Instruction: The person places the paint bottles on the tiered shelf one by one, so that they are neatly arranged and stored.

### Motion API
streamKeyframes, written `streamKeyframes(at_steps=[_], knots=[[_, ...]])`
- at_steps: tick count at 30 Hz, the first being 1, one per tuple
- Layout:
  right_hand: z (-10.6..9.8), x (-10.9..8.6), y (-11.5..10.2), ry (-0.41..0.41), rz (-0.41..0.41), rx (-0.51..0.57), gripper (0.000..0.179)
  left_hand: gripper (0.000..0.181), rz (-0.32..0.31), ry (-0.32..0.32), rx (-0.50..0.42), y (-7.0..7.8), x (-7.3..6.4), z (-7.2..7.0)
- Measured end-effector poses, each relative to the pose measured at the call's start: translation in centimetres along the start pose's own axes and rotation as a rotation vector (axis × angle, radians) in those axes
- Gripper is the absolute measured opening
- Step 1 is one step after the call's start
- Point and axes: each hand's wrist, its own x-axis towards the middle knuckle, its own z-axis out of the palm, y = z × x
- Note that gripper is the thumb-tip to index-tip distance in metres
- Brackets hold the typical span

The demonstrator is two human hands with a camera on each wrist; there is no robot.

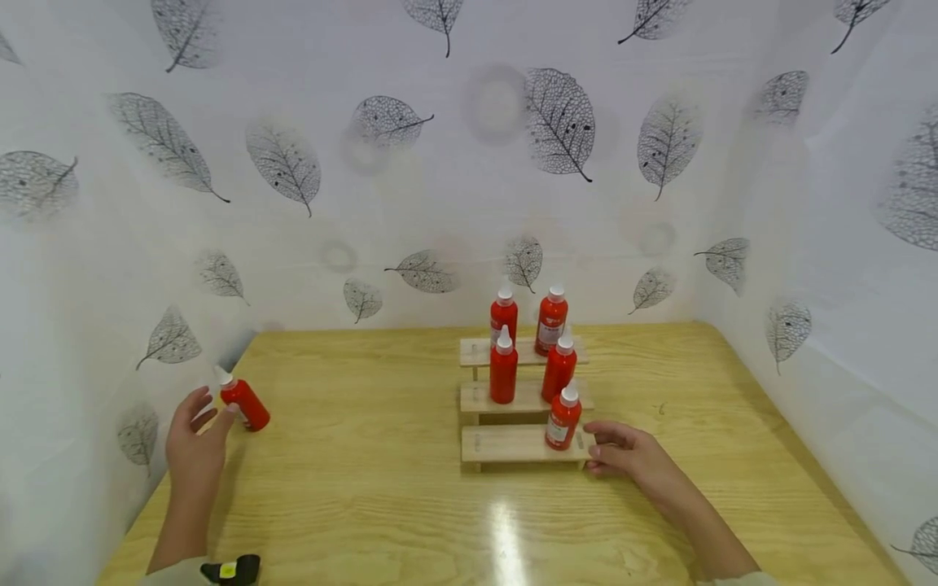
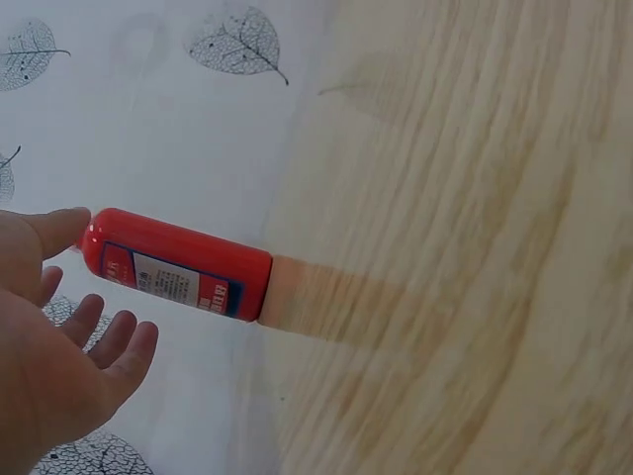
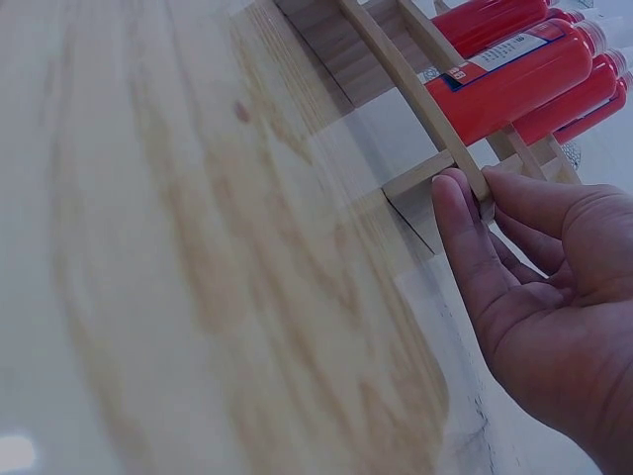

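Note:
A red squeeze bottle (image 1: 247, 404) with a white pointed cap stands on the table at the left. Beside it is my left hand (image 1: 196, 435), its fingers loosely spread and the thumb reaching to the neck end of the bottle (image 2: 178, 263) in the left wrist view. A three-step wooden rack (image 1: 506, 443) holds more such bottles: two on the top step, two on the middle one, and one bottle (image 1: 563, 419) at the right of the lowest. My right hand (image 1: 626, 456) pinches the right end of that lowest step between thumb and fingers, as the right wrist view shows.
The wooden table (image 1: 352, 488) reaches back to a white curtain (image 1: 454, 203) printed with dark leaves, which also hangs along both sides. A dark strap with a yellow patch (image 1: 230, 570) is on the left wrist.

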Motion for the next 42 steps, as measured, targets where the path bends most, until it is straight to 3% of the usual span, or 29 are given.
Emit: streamKeyframes(at_steps=[7,23,28,34,42], knots=[[0.1,0.1,0.1,-0.005,-0.005,0.002,0.061,0.063,-0.020,-0.058,0.006,-0.9,1.5,0.4],[0.1,0.0,-0.2,-0.022,-0.003,0.018,0.061,0.065,-0.059,-0.057,-0.097,-1.5,2.5,0.8],[0.2,0.0,-0.3,-0.026,-0.004,0.014,0.061,0.063,-0.041,-0.042,-0.089,-1.5,1.9,0.8],[0.1,-0.1,-0.3,-0.013,0.001,0.007,0.059,0.059,0.049,-0.048,-0.179,-0.8,0.6,1.9],[-0.1,-0.1,-0.3,-0.025,-0.013,0.005,0.061,0.060,0.121,-0.156,-0.130,1.1,-2.3,3.6]])
